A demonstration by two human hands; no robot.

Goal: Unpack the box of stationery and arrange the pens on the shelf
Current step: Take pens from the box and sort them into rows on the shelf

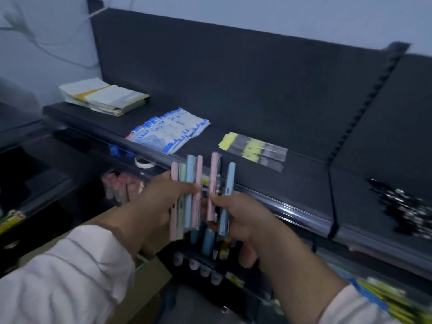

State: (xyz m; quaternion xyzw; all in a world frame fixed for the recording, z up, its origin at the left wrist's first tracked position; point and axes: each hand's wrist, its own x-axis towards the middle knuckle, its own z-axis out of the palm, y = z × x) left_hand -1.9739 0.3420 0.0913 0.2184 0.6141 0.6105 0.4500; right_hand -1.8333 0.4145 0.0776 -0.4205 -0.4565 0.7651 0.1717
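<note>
Gripping a bundle of slim pastel pink, green and blue pens [190, 174], the left hand [161, 203] has its fingers curled round the barrels, just in front of the black metal shelf [304, 181]. The right hand [240, 218] pinches one pink pen [214, 174] and one light blue pen [230, 181] upright, just beside that bundle. A brown cardboard box [150, 275] lies below the left forearm.

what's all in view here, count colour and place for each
shelf: one, black, spanning the frame
paper stack: one, white and yellow, shelf's left end
blue-white packets: several, fanned, mid shelf
clear sleeves: several, yellow labels, right of those
blurred pile: one, black, shelf's right section
cardboard box: one, brown, below the hands
pens: at least six, pink, green, blue, in both hands
left hand: grips about four pens
right hand: holds at least two
</note>
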